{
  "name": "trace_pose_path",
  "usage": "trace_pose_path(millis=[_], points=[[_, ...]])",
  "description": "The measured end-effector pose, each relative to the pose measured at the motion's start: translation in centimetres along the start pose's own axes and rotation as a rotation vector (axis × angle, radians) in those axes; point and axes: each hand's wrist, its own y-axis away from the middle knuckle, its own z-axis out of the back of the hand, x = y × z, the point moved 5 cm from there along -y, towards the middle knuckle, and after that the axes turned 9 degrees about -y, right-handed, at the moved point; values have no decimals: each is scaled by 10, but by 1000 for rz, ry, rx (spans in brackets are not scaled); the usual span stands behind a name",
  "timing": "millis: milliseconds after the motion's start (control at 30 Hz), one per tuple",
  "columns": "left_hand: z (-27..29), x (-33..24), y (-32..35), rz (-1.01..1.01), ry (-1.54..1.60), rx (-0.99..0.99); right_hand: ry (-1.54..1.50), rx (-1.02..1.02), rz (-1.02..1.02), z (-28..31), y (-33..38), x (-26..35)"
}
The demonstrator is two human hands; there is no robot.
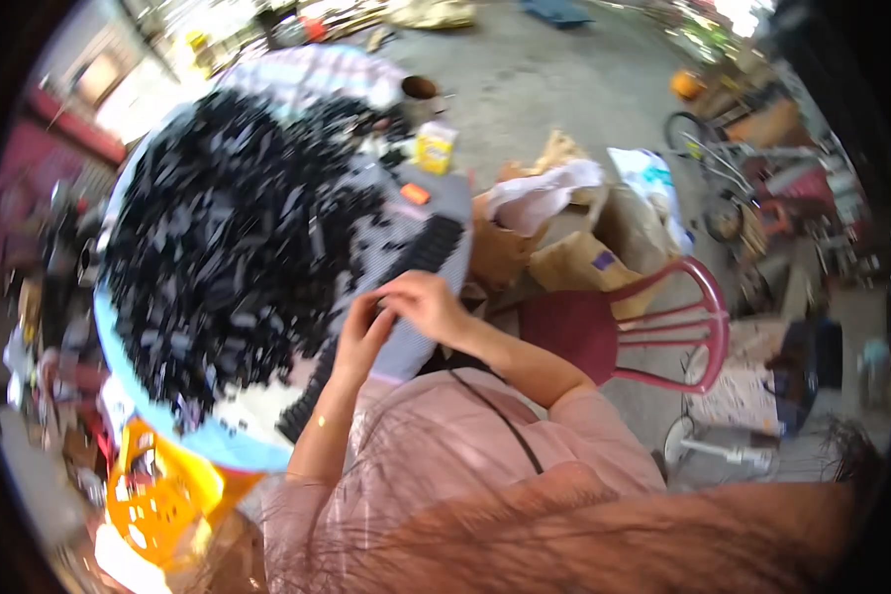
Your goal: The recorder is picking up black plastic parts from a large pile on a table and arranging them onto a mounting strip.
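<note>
My left hand and my right hand meet at the fingertips over the near right side of a round table. Both are closed in a pinch; whatever is between the fingers is too small or hidden to make out. Beneath them runs a long black ribbed row, apparently small black pieces set side by side, slanting from upper right to lower left and partly covered by my hands. It lies on a grey patterned cloth. Left of my hands spreads a large heap of small black rectangular pieces.
Beyond my hands are an orange small block, a yellow-and-white container and a brown cup-like can. A dark red chair stands at right, with paper bags behind it. A yellow plastic chair is at lower left.
</note>
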Motion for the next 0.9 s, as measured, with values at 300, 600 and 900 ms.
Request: trace_pose_path(millis=[300, 600, 900], points=[[-9, 5, 5, 260, 534, 39, -132, -68, -147, 15, 2, -15], [0, 17, 16, 192, 255, -132, 152, 173, 120, -1, 3, -1], [-56, -25, -23, -27, 434, 162, -41, -283, -34, 68, 26, 16]])
